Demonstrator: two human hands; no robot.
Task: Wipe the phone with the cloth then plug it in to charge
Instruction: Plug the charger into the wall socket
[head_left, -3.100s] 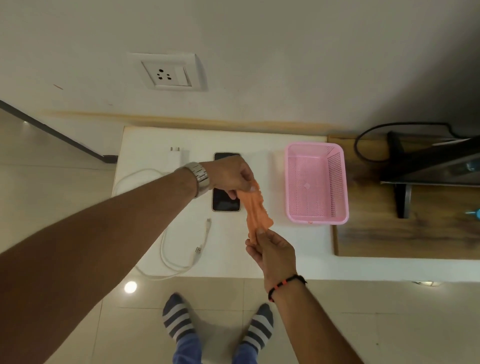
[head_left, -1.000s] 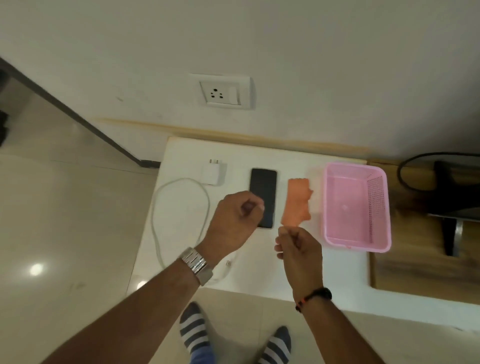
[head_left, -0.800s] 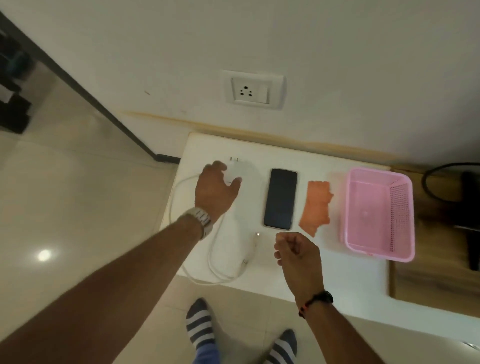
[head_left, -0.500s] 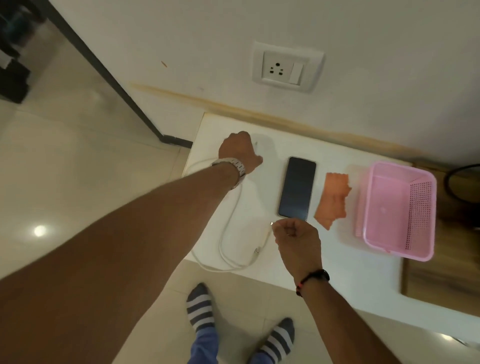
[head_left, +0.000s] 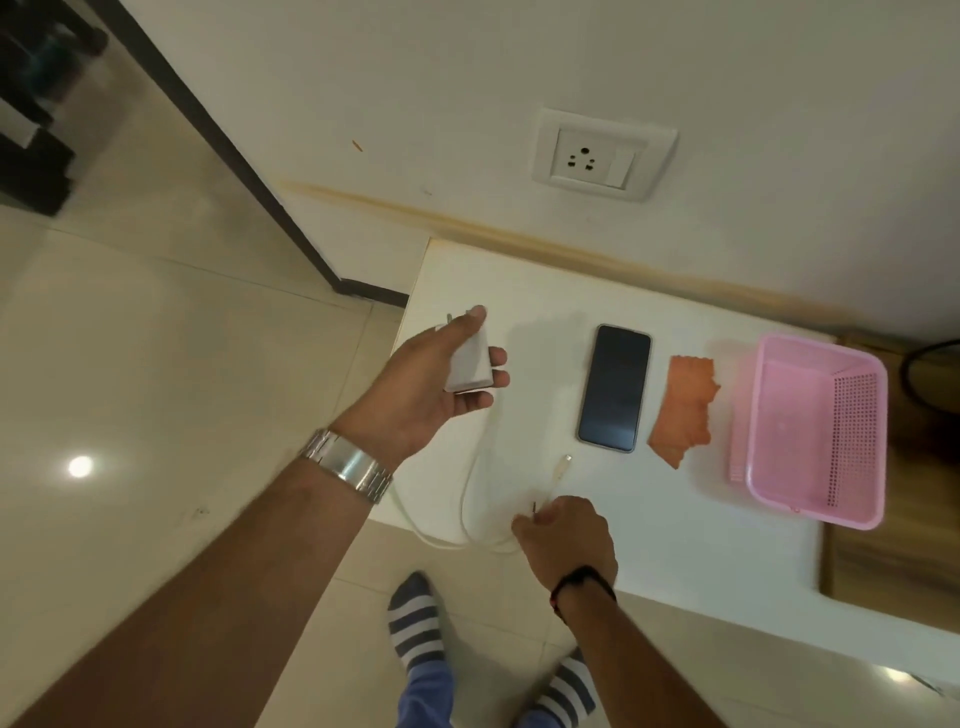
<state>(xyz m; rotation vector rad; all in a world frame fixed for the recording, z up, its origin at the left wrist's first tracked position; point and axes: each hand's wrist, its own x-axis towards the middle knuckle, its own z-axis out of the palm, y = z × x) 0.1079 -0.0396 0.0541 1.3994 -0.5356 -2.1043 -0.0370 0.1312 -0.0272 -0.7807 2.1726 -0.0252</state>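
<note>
Gripping charger adapter (head_left: 470, 362): left hand (head_left: 434, 389) | pinching cable (head_left: 553, 480): right hand (head_left: 566, 535)

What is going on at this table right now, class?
A person's left hand holds the white charger adapter above the white table. The right hand pinches the charging cable near its plug end. The phone lies unplugged beside the orange cloth; the wall socket is empty.

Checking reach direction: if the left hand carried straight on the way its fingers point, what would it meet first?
Probably the phone: the left hand, holding the charger adapter, points right across bare table; depth unclear.
</note>
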